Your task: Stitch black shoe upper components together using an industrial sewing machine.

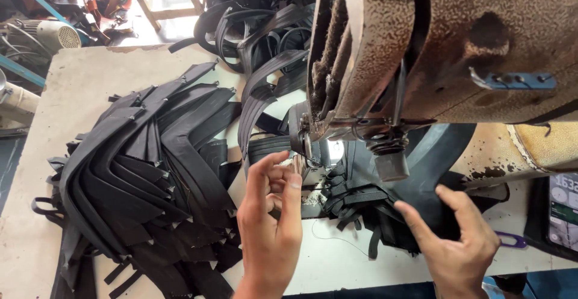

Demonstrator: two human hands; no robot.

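A worn, rust-speckled sewing machine head (445, 40) fills the upper right, its needle area (310, 151) low at centre. My left hand (271, 227) is raised just in front of the needle area, fingers curled together near the presser foot, holding nothing I can make out. My right hand (454, 242) lies flat, fingers spread, on a black leather piece (421, 172) under the machine arm. Black straps (352, 205) are bunched between the two hands.
A big pile of black curved leather pieces (144, 172) covers the left of the pale worktable (66, 94). More black straps (265, 28) hang at the back. A purple thread snipper (512, 240) lies right of my hand, next to a device with a display (563, 211).
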